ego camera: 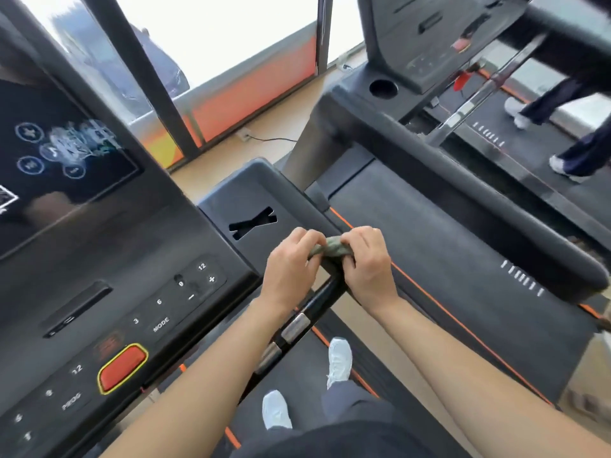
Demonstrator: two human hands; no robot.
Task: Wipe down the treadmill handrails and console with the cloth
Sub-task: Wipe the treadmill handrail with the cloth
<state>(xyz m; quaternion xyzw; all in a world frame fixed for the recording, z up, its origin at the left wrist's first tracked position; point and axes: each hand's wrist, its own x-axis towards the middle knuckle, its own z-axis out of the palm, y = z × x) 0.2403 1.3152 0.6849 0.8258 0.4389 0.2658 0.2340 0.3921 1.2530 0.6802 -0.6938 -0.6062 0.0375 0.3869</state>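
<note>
A small grey-green cloth (pixel 331 248) is bunched between both my hands at the centre of the view. My left hand (pixel 291 266) pinches its left end and my right hand (pixel 368 262) grips its right end. The cloth wraps the top of a black handrail (pixel 317 302) with silver grip sensors (pixel 295 326), where the rail meets the console side tray (pixel 251 200). The console (pixel 109 259) fills the left, with a dark touchscreen (pixel 59 160), number buttons and a red stop button (pixel 122 366).
A second treadmill (pixel 463 200) stands close on the right, with a long padded handrail. On a further treadmill a person's legs (pixel 562 127) are walking. Windows and an orange wall strip lie ahead. My white shoes (pixel 339 358) stand on the belt below.
</note>
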